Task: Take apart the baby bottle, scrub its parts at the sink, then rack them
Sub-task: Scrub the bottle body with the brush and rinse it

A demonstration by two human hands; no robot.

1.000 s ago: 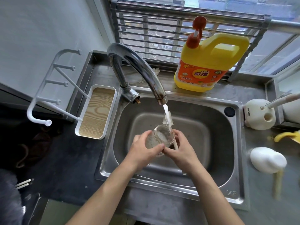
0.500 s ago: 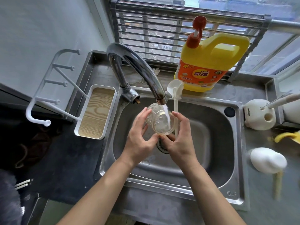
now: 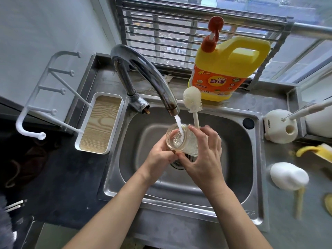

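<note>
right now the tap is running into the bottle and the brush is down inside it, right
Not quite. In the head view the tap is running into the bottle, but the brush is out of it, its head up beside the spout, held in the right hand.

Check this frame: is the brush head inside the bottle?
No, the brush head is out, above the bottle, while tap water pours into the bottle's mouth.
</note>
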